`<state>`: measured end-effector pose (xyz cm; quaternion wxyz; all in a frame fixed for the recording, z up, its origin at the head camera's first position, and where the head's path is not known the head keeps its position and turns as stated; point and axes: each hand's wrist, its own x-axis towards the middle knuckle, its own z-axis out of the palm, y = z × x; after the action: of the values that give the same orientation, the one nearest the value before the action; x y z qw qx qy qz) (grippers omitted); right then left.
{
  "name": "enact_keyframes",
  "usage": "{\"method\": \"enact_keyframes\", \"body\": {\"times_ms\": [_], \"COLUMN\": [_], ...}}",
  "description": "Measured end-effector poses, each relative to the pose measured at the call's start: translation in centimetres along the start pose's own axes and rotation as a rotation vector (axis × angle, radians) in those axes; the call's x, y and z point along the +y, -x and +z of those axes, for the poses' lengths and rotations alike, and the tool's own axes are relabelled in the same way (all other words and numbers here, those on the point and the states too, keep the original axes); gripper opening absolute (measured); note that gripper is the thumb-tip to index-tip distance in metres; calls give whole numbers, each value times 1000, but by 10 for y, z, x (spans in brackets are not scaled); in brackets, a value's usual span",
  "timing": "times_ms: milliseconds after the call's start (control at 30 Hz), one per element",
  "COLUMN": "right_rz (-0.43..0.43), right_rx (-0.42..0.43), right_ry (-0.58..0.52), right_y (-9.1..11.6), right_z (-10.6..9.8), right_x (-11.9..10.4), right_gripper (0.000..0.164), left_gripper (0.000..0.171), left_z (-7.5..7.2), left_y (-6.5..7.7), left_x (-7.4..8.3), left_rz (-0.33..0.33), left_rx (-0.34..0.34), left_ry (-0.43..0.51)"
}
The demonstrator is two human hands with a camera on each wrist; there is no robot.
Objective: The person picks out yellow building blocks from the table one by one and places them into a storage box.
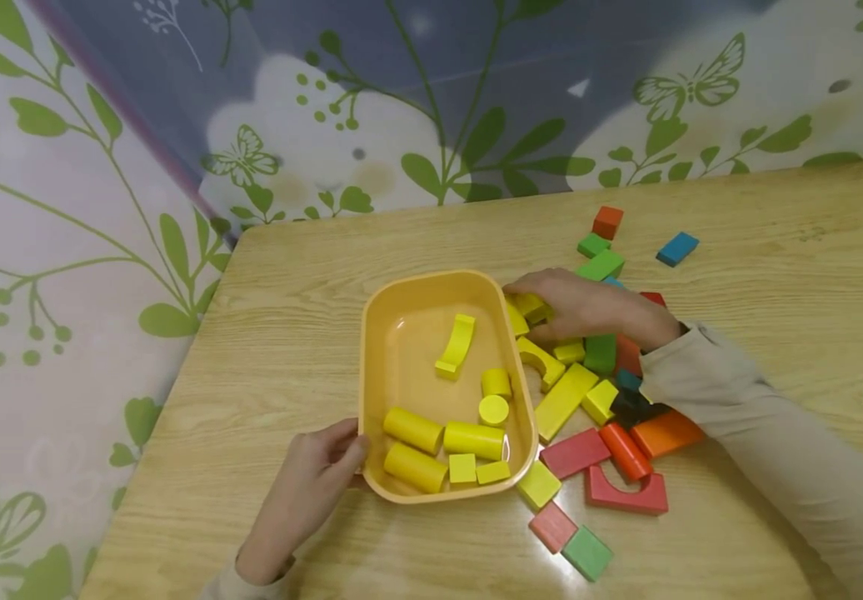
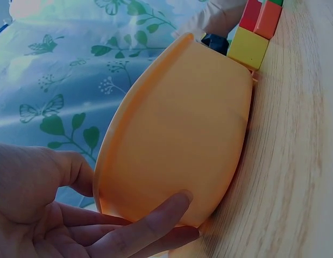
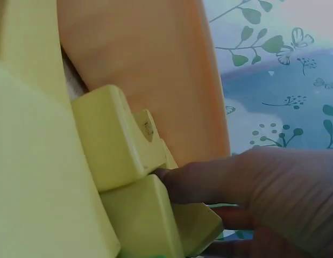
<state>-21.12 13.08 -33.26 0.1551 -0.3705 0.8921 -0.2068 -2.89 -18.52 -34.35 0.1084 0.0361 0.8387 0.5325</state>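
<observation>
A yellow-orange plastic tub stands on the table, holding several yellow blocks: cylinders, small cubes and a curved piece. My left hand grips its near left corner, thumb at the rim and fingers spread along the outer wall. Against the tub's right side, my right hand reaches among yellow blocks. In the right wrist view, its thumb and fingers close around a yellow block, part of which the hand hides. Just nearer lies a yellow arch block.
Right of the tub, a long yellow block, a red arch, a red-orange cylinder and a green block lie scattered. Farther back are a blue block and a red cube. A patterned wall borders the table.
</observation>
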Motion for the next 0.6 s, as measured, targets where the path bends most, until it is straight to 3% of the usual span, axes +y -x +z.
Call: {"method": "enact_keyframes", "body": {"times_ms": [333,600], "right_rz": [70,108], "right_rx": [26,100], "right_ry": [5,25], "right_y": [-3,4], "right_z": [1,-8], "right_x": [6,8], "right_gripper": [61,60], "left_gripper": [29,29], "left_z": [0,0], "left_y": [0,0], "left_x": [-1,0], "left_rz": [6,3], "left_rx": [-2,-6], "left_ry": [4,-3]}}
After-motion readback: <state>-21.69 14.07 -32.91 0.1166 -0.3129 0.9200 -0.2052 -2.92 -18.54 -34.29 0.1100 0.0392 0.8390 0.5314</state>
